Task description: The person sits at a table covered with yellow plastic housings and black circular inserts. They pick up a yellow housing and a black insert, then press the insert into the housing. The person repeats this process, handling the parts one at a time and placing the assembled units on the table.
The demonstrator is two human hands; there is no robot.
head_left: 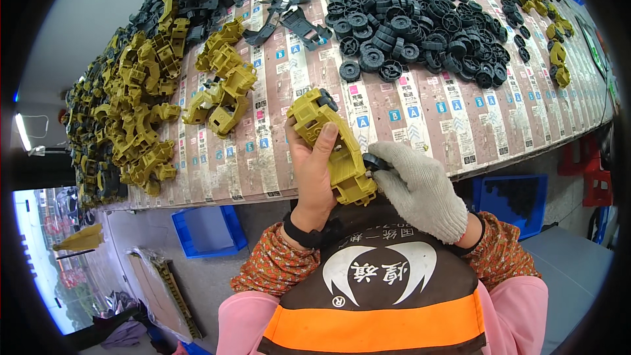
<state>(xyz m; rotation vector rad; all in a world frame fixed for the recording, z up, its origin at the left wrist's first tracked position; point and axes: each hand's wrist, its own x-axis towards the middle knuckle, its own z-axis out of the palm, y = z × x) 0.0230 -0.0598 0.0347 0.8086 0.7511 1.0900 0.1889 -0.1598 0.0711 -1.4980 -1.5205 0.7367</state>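
My bare left hand [310,172] is closed around a mustard-yellow plastic toy truck body [346,165], thumb across its side. The body is held at a slant above the table's near edge. A black part, apparently a wheel [327,99], sits at its far end. My right hand [420,190], in a white knitted glove, pinches a black toy wheel [375,162] against the right side of the body, near its lower end. The glove partly hides the wheel, so I cannot tell whether it is fixed on.
A big heap of black wheels [420,26] covers the far middle of the table [420,135]. Yellow bodies [141,112] pile at left, with several nearer [227,85]. Black chassis parts [299,25] lie behind. Blue bins [209,230] and red stools [597,187] stand below.
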